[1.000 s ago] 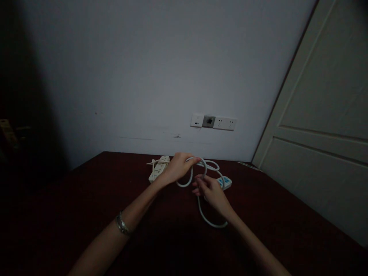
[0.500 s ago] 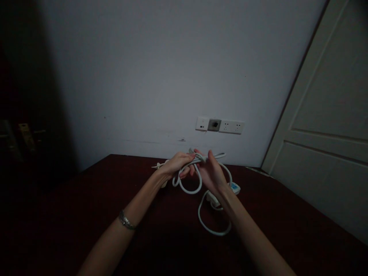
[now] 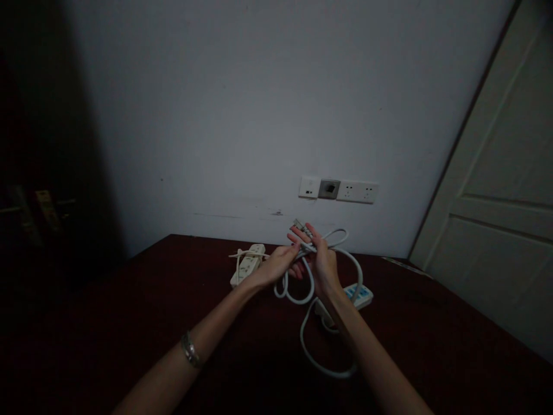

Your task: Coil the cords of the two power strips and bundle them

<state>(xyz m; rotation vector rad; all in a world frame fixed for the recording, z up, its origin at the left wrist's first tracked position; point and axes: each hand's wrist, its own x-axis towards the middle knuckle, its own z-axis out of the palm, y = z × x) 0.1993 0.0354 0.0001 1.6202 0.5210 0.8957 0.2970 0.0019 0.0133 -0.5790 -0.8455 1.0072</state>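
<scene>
Several loops of a white power cord [image 3: 310, 291] are bunched between my two hands above the table. My left hand [image 3: 283, 262] pinches the bundle from the left, thumb on top. From the right, my right hand [image 3: 324, 259] closes round the same loops. A grey-white plug end [image 3: 301, 226] sticks up beyond the right fingers. One length of cord runs down to a white power strip [image 3: 363, 295] with blue sockets, partly hidden behind my right forearm. Left of my left hand lies another white power strip [image 3: 248, 265] with its own cord on it.
The dark red table [image 3: 181, 311] meets a pale wall [image 3: 233, 127] at the back. Wall sockets [image 3: 356, 192] sit above the table's far edge. A white panelled door [image 3: 496, 230] stands at the right, and a dark door handle [image 3: 49, 210] is at the far left.
My right hand has closed over the cord loops, and the plug end now shows above its fingers. The view has shifted slightly, uncovering more of the left power strip.
</scene>
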